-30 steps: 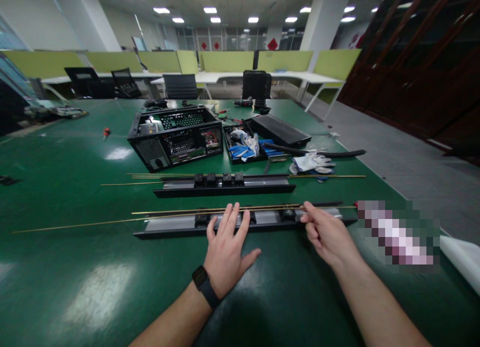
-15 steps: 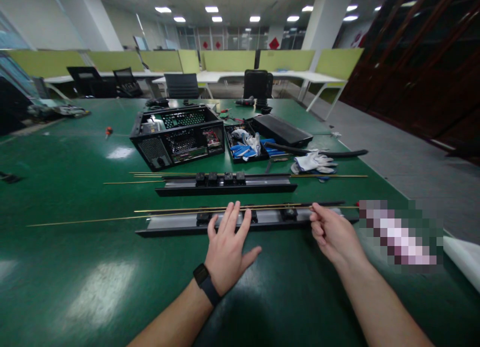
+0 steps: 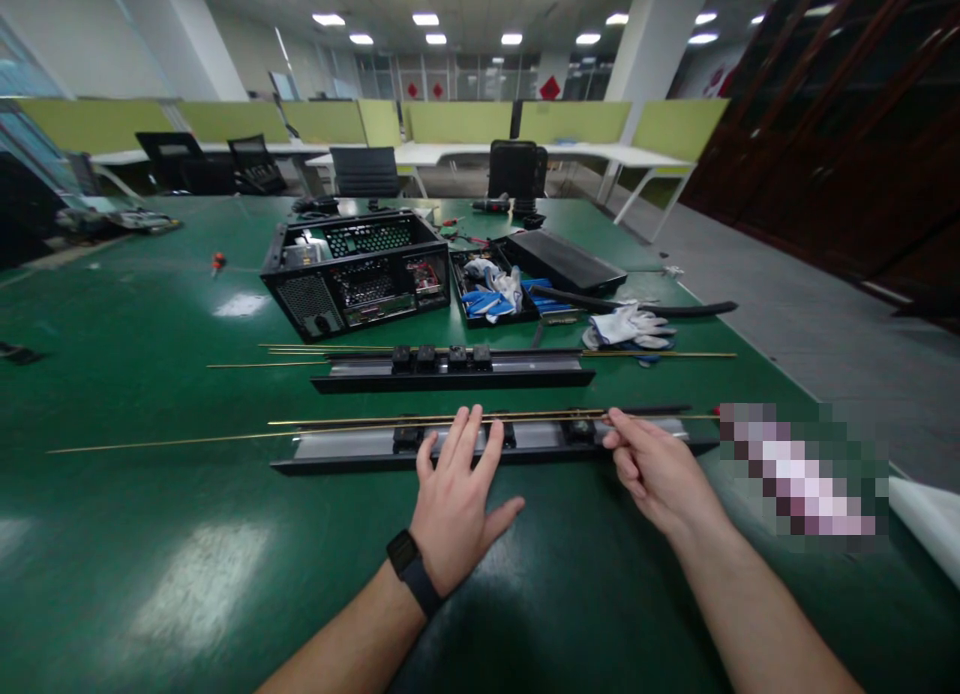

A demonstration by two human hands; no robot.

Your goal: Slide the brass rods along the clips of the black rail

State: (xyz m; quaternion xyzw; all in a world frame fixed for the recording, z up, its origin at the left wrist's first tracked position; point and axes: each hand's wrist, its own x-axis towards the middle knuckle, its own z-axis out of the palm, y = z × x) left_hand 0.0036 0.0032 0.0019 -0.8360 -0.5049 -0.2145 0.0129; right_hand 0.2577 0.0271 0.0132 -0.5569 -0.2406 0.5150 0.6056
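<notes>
A long black rail [image 3: 345, 452] with small black blocks lies across the green table [image 3: 150, 574] in front of me. Thin brass rods [image 3: 187, 439] lie along its top and stick out to the left. My left hand [image 3: 454, 504], with a dark watch on the wrist, lies flat and open, its fingers spread over the rail's middle. My right hand [image 3: 652, 469] is closed in a pinch on a brass rod near the rail's right end. A second black rail [image 3: 525, 372] with its own brass rods lies parallel, farther back.
Behind the rails stand an open black computer case [image 3: 352, 269], a black tray [image 3: 491, 292] with blue and white items, a flat black panel [image 3: 562, 259], a black hose [image 3: 675, 309] and white gloves [image 3: 626, 326]. The table's right edge drops to a grey floor. Desks and chairs stand beyond.
My right hand slid right along the brass rod, then back left to about where it began. The rod's left tip shifted slightly rightward. My left hand stayed flat on the rail.
</notes>
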